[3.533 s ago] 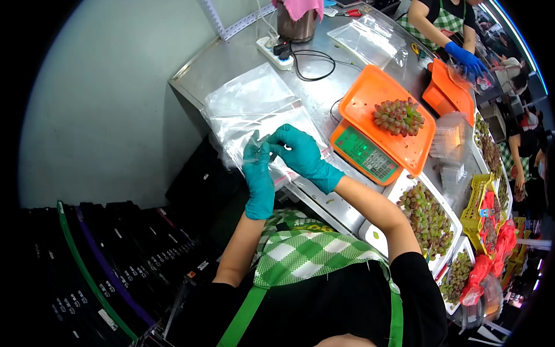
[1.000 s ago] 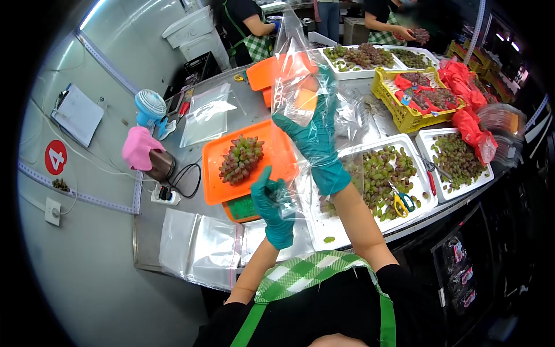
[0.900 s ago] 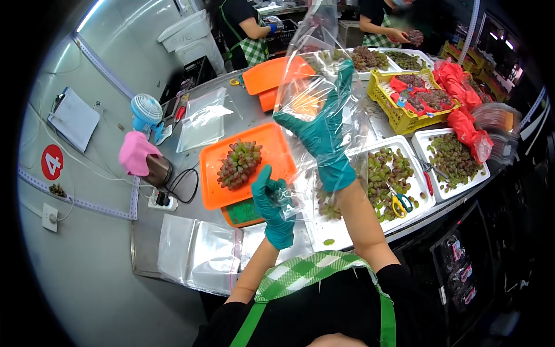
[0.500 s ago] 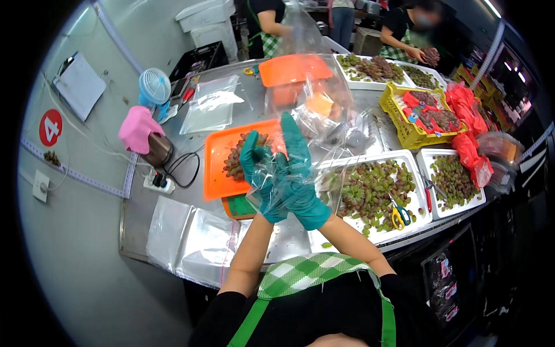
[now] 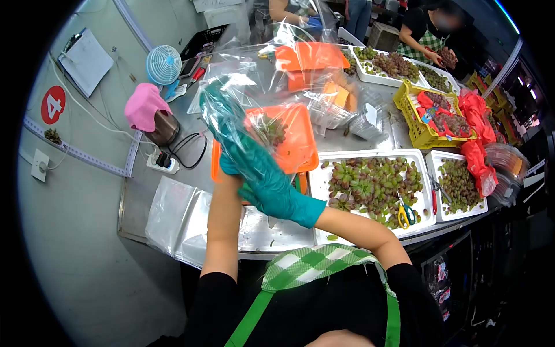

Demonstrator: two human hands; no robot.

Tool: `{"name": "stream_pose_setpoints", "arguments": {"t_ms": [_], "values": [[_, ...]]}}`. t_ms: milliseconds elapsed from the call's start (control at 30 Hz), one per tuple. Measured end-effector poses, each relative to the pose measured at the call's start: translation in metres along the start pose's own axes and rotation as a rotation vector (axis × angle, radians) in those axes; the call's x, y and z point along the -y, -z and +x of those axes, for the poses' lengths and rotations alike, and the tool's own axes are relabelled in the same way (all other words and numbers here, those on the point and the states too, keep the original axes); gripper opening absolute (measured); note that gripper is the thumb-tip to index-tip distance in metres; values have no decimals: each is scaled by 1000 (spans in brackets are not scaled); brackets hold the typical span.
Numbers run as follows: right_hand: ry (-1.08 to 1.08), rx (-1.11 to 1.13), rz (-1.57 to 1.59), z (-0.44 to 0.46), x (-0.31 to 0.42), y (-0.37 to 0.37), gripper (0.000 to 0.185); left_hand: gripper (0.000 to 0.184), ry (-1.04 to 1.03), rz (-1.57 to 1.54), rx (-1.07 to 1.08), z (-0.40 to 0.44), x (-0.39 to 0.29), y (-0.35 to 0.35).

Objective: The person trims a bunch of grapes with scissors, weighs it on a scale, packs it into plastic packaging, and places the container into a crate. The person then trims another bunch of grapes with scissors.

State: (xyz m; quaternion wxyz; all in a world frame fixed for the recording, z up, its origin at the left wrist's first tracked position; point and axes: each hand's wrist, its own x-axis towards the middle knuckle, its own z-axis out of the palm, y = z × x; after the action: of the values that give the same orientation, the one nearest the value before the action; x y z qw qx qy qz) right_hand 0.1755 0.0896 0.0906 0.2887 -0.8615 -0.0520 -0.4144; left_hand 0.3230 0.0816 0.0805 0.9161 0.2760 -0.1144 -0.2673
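A clear plastic bag (image 5: 234, 75) stretches over the teal-gloved hands, its far end spread toward the upper left. My left hand (image 5: 222, 118) lies along the bag with the film around its fingers. Close against it, my right hand (image 5: 269, 188) holds the bag lower down, its thumb near my left wrist. The hands overlap, so where one glove ends is hard to make out. Beneath them sits an orange tray (image 5: 303, 139), partly hidden. A cluster of reddish-green succulent (image 5: 273, 128) lies in it, seen partly through film.
White foam trays of succulents (image 5: 376, 185) stand at right, with yellow-handled scissors (image 5: 403, 217) on one. A yellow crate (image 5: 413, 127) is behind. Stacked flat bags (image 5: 173, 214) lie front left. A fan (image 5: 163, 65) and pink-cloth-covered container (image 5: 144, 110) stand left. Co-workers are across the table.
Both hands have shifted left, from upright and palm to palm to a leftward slant. The crumpled bag is now stretched over the gloves. My view has moved slightly.
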Motion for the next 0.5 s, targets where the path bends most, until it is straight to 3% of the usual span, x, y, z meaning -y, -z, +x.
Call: {"name": "stream_pose_setpoints", "arguments": {"t_ms": [100, 133, 200, 300, 333, 367, 400, 433, 467, 500], "values": [[59, 213, -162, -18, -14, 2, 63, 38, 12, 5, -2, 41, -27, 8], [-35, 144, -46, -21, -23, 6, 62, 38, 27, 9, -4, 54, -33, 12], [-449, -212, 168, -43, -47, -13, 63, 38, 67, 22, -14, 76, -43, 18], [-1250, -454, 880, -59, -87, -36, 71, 39, 205, 192, 32, 82, -31, 40], [-1281, -462, 874, -58, -92, -41, 74, 47, 215, 366, 284, 80, -20, 60], [-1309, -472, 868, -54, -96, -46, 77, 46, 282, 449, 271, 77, -4, 70], [-1338, -485, 861, -51, -101, -52, 81, 46, 357, 321, 463, 70, 7, 89], [-1306, -493, 831, -50, -112, -59, 82, 44, 391, 167, 321, 59, 16, 78], [-1274, -502, 801, -49, -126, -67, 83, 44, 198, 445, 599, 60, 20, 91], [-1244, -509, 774, -44, -132, -74, 83, 44, 149, 601, 704, 56, 18, 88]]}}
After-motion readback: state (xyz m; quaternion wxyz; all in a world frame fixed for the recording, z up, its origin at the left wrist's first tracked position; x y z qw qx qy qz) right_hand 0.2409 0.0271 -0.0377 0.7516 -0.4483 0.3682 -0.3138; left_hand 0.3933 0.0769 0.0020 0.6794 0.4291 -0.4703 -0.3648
